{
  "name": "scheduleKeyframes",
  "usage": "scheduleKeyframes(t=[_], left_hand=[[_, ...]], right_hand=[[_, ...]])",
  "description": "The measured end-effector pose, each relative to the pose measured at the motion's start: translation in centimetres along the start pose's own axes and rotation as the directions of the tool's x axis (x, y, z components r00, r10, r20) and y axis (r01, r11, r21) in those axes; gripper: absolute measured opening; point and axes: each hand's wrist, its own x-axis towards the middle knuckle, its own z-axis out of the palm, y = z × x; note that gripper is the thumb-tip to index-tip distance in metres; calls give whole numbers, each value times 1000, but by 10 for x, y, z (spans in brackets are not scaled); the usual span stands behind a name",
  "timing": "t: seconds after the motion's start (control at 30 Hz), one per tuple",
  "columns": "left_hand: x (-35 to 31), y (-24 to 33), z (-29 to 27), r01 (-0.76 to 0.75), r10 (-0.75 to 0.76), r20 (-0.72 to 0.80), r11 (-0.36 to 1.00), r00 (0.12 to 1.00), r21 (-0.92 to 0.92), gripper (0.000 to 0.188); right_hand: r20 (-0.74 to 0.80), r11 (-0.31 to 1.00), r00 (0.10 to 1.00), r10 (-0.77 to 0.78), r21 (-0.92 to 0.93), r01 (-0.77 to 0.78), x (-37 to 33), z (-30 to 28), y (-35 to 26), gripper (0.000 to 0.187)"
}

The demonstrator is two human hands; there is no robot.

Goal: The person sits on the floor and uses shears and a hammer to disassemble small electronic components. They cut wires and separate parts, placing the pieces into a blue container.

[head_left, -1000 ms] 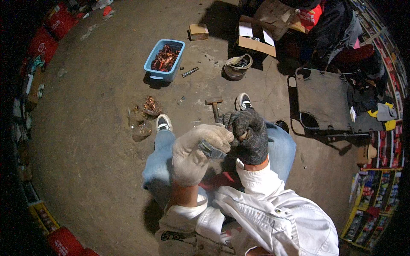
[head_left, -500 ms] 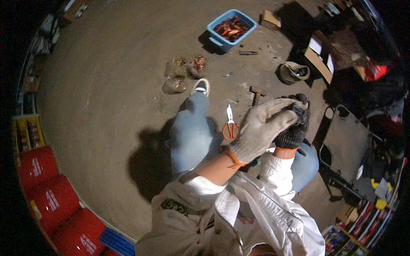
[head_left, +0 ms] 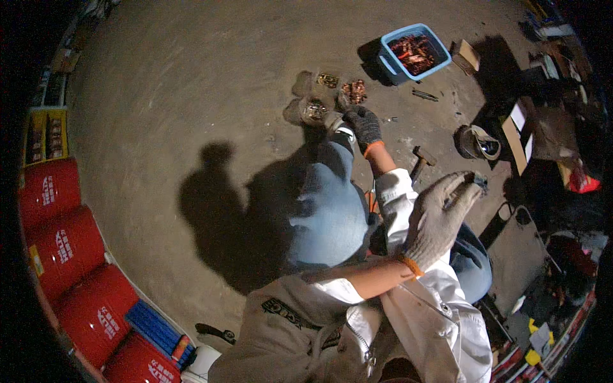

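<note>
My left hand (head_left: 440,214), in a pale work glove, is held out to the right, crossing over my right forearm. Its fingers and thumb pinch a small dark piece (head_left: 480,182) too unclear to name. My right hand (head_left: 363,126), in a dark glove with an orange cuff, reaches forward over my shoe tip. Its fingers are curled, and whatever they hold is hidden. Just beyond lie a clear bag of copper-coloured pieces (head_left: 354,91), one of silvery pieces (head_left: 314,110) and some brass-coloured pieces (head_left: 327,80). A hammer (head_left: 421,161) lies on the floor between my hands. Orange-handled scissors (head_left: 371,201) are mostly hidden by my right arm.
A blue tub (head_left: 391,71) of copper-coloured scrap stands far ahead, with a small cardboard box (head_left: 467,56) beside it. A round container (head_left: 480,143) and an open carton (head_left: 514,143) are at right. A folding chair (head_left: 514,249) stands near right. Red drums (head_left: 70,249) line the left.
My right hand has left my left hand and reached forward and left to the bags. My left hand has moved slightly right, keeping its pinch. The view has shifted left.
</note>
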Motion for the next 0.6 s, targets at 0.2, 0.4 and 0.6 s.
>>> scheduleKeyframes(t=[0.2,0.4,0.6], left_hand=[[-1,8,-3,15,-14,-50,999,999,34,26],[-1,26,-5,85,-91,10,957,996,277,34],[3,30,-2,184,-178,-51,972,983,150,29]], right_hand=[[-147,892,989,9,-446,-74,31,61,11,36],[-39,872,998,48,-486,-61,43,58,8,44],[57,948,969,241,199,-247,23,44,-10,30]])
